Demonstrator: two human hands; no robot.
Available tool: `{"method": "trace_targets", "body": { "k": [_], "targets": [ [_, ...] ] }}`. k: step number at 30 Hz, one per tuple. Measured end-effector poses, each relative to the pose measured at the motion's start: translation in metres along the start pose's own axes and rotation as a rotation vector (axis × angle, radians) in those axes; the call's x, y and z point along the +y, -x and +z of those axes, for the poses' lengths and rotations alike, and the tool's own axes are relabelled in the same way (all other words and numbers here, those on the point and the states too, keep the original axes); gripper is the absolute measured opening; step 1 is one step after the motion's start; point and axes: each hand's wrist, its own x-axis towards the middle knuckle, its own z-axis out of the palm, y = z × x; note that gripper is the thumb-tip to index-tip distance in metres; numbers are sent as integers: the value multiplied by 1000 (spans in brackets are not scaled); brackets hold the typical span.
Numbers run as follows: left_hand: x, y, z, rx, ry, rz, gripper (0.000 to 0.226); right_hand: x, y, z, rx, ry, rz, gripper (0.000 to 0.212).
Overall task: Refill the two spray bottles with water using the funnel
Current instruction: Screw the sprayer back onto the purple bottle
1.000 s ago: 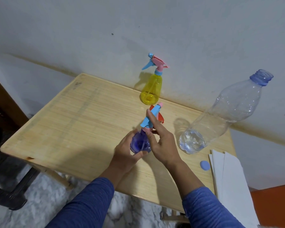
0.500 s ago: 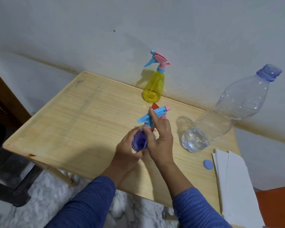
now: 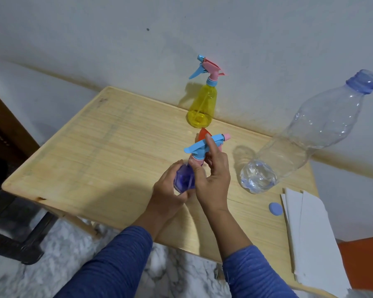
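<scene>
Left hand [image 3: 170, 186] wraps the blue spray bottle [image 3: 184, 181] steady on the bench [image 3: 95, 151] while the right hand [image 3: 213, 179] grip pinches its spray head [image 3: 202, 147], evidently to unscrew it.

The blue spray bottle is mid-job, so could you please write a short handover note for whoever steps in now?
Left hand grips the blue spray bottle by its body.
Right hand pinches its spray head at the collar, index finger up.
Yellow spray bottle stands capped by the wall; red funnel sits behind the hands.
Water bottle is open, its cap on the table.
Done: none filled yet. Left: uncap, funnel, pour, both bottles.
</scene>
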Motion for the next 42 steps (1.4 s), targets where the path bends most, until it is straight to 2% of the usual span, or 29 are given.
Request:
{"method": "trace_targets", "body": {
  "k": [6, 10, 12, 15, 17, 20, 22, 25, 28, 32, 35, 40, 42],
  "targets": [
    [-1, 0, -1, -12, -18, -8, 83, -3, 4, -5, -76, -4, -10, 60],
    [5, 2, -2, -6, 18, 3, 72, -2, 0, 0, -22, 42, -9, 66],
    [9, 2, -3, 0, 38, -9, 68, -2, -3, 0, -49, 58, -22, 66],
    [7, 1, -2, -6, 45, -32, 76, -2, 1, -4, -103, 68, -71, 57],
    [5, 1, -2, -4, 45, -34, 81, -2, 2, -4, -65, 55, -60, 53],
    [4, 1, -2, -24, 45, -10, 83, -4, 2, 2, -5, 86, -70, 61],
    [6, 1, -3, -27, 47, -4, 81, -5, 1, 5, 18, 42, -12, 69],
    [5, 1, -2, -11, 39, -7, 73, -4, 1, 3, 10, 36, -4, 77],
    [4, 1, -2, -22, 31, 3, 77, -1, 4, 0, -31, 35, -21, 70],
    [3, 1, -1, -7, 36, 15, 78, -6, 4, 1, 3, -34, 12, 62],
    [4, 1, -1, -3, 36, 1, 73, -8, -1, 3, 42, -54, 28, 66],
    [5, 2, -3, -7, 20, -18, 79, -6, 4, -2, -66, -45, 16, 78],
    [5, 1, -2, -1, 42, -9, 80, -7, 3, -2, -50, -30, 27, 77]
  ]
}}
